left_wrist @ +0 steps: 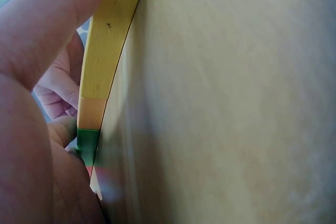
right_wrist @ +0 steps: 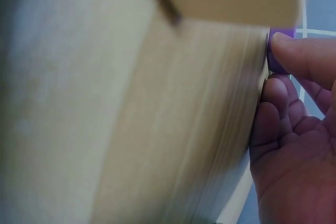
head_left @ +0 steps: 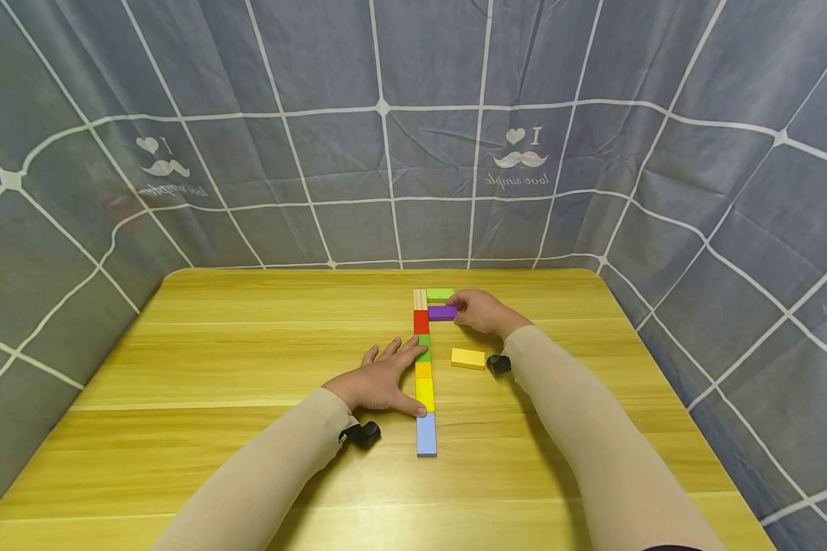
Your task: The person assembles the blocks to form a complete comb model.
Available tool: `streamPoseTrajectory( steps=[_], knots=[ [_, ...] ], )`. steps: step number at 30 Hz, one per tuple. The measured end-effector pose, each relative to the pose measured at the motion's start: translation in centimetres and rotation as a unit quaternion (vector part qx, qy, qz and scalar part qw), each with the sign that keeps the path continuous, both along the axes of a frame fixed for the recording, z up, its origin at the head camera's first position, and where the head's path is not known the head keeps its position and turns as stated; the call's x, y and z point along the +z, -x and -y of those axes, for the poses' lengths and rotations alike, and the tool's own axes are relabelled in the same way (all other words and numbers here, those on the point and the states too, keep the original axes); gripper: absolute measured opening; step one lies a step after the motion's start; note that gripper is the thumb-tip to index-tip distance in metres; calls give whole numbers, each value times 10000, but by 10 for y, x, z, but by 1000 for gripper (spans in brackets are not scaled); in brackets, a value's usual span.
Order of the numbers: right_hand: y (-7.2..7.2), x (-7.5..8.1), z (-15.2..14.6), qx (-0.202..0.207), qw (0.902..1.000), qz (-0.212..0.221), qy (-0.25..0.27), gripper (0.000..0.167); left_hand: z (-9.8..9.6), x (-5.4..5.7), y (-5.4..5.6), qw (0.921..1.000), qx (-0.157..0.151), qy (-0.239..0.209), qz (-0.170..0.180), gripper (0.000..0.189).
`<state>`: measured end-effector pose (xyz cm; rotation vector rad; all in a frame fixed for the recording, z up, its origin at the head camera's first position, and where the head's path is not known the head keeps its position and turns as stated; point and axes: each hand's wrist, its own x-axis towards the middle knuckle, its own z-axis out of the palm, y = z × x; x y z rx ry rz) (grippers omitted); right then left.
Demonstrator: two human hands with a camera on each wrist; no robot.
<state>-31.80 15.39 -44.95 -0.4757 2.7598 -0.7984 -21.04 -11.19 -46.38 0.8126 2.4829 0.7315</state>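
Note:
A straight row of wooden blocks runs away from me down the table: a light blue block [head_left: 426,436], a yellow block [head_left: 425,394], an orange one [head_left: 423,370], a green one [head_left: 423,355], a red one [head_left: 421,322] and a plain wood one [head_left: 420,299]. Spread along the row's left side, my left hand [head_left: 377,381] touches it with thumb near the blue-yellow joint and fingertips at the green block. My right hand [head_left: 484,312] pinches the right end of a purple block [head_left: 442,313], whose other end meets the row beside the red block. Beyond it lies a light green block [head_left: 440,295].
A loose yellow block [head_left: 468,358] lies right of the row, near the black wrist camera [head_left: 499,365] on the right arm. Another black camera [head_left: 364,435] sits under the left wrist. Grey checked curtains [head_left: 427,153] surround the wooden table [head_left: 214,428].

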Motion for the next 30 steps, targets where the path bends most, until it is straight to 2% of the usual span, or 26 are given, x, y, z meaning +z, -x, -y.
streamPoseTrajectory(
  steps=[15,22,30],
  knots=[
    [1,1,-8,-54,9996,43,288,45,1,2,-1,10000,-32,7,-26,115],
    [-11,13,-18,7,9990,111,429,43,1,2,-1,10000,-31,2,-6,115],
    [-27,20,-28,183,9993,74,316,42,2,0,0,10000,-16,-35,11,116]
  ],
)
